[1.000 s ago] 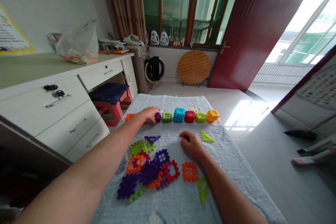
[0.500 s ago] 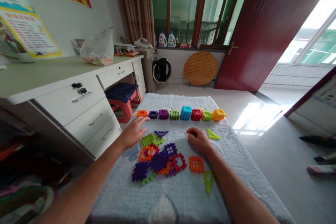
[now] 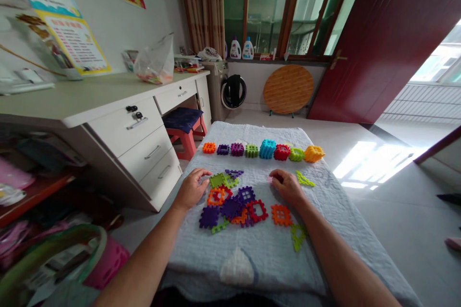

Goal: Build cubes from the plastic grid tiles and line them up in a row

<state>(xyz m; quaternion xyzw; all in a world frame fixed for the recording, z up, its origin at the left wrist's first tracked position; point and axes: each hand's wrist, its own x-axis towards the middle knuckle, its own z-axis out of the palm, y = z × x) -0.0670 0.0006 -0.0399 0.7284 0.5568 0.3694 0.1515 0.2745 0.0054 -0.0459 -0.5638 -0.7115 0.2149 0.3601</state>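
Note:
My left hand [image 3: 193, 188] hovers or rests at the left edge of a loose pile of toy tiles, holding nothing, thumb and fingers apart. Nearest to it is a green square tile [image 3: 217, 181], with a purple triangular tile [image 3: 235, 173] just beyond. The pile also has an orange tile [image 3: 215, 197], dark purple tiles [image 3: 231, 206] and a red frame tile [image 3: 257, 211]. My right hand [image 3: 287, 185] is on the cloth with fingers curled together. A small pinkish spot [image 3: 270, 179] shows at its fingertips, too small to name. Beside it lies a yellow-green triangular tile [image 3: 305, 179].
Across the far part of the cloth-covered table [image 3: 237, 254] runs a row of several tile stacks, including a blue stack [image 3: 267, 148] and a yellow stack [image 3: 314, 153]. An orange window tile [image 3: 281, 215] lies nearer me. A white desk [image 3: 118, 93] stands left.
The view has swung left, so the scene sits further right. My left hand has drawn back from the row of stacks toward me. My right hand stays near the same spot, fingers curled.

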